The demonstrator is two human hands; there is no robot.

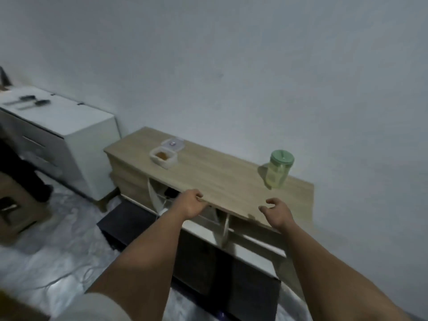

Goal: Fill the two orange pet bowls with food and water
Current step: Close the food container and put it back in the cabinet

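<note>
A low wooden cabinet (pixel 208 174) stands against the wall. On its top sits a white open food container (pixel 162 156) with brown pet food inside, its clear lid (pixel 173 144) lying just behind it. A clear jug with a green lid (pixel 279 169) stands at the right end. My left hand (pixel 188 205) hovers at the cabinet's front edge, fingers loosely curled and holding nothing. My right hand (pixel 276 210) hangs over the front edge further right, fingers loosely curled and holding nothing. No orange bowls are in view.
A white chest (pixel 69 126) with two dark brushes (pixel 34 103) on top stands to the left. A dark mat (pixel 125 223) lies on the pale floor below the cabinet. A person's dark legs (pixel 27 174) and a brown cardboard box (pixel 16 205) are at far left.
</note>
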